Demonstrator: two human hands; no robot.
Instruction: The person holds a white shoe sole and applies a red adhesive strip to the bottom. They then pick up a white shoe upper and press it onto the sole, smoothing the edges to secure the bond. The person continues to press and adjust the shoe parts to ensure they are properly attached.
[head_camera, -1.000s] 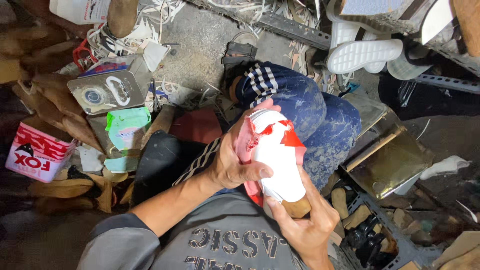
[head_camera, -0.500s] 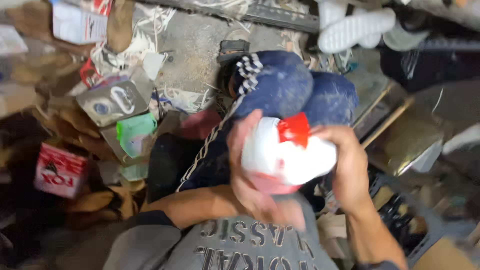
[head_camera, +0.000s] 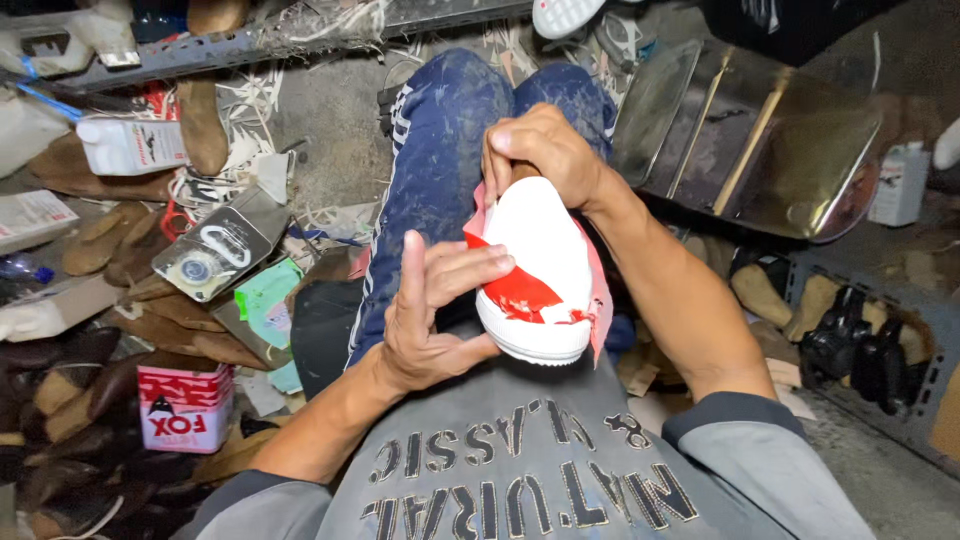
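Observation:
A white shoe with a red patch (head_camera: 540, 270) rests on my lap, toe toward me, over my blue trousers (head_camera: 440, 150). My right hand (head_camera: 545, 150) grips its far heel end from above. My left hand (head_camera: 430, 310) presses against the shoe's left side, with fingers spread across the red patch and the thumb under the toe edge. A thin pink edge shows along the shoe's right side.
On the left floor lie brown shoe soles (head_camera: 110, 235), a small metal tin (head_camera: 215, 255), a green-smeared piece (head_camera: 265, 300), a red and white can (head_camera: 185, 405) and a white plastic bottle (head_camera: 130, 145). A shiny metal tray (head_camera: 760, 140) sits at the right, above dark shoes (head_camera: 860, 345).
I have turned the shoe from upright to lying toe toward me. My right hand moved from its bottom to its far heel end. My left hand shifted to its side.

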